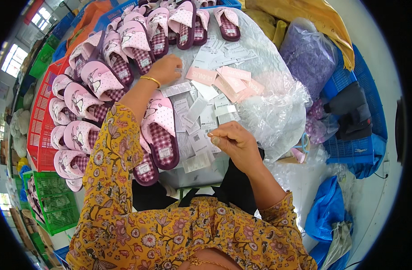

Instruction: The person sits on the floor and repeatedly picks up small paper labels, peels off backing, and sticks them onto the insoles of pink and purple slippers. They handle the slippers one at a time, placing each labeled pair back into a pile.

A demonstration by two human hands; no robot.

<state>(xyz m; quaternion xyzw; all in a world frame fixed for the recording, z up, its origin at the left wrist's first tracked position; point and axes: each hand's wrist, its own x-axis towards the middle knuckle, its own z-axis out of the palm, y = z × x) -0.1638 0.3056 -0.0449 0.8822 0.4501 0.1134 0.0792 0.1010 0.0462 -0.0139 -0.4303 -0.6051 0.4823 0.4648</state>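
we note the left hand [165, 68] curled over small white paper tags [176, 88] on the plastic-covered desk [264, 67], and the right hand [230, 140] pinching a thin white fastener, too small to make out. one pink fabric slipper with checked insole [160, 132] lies between them; in our judgement many slippers in the row [102, 81] remain untagged. whether the left fingers grip anything, we cannot tell.
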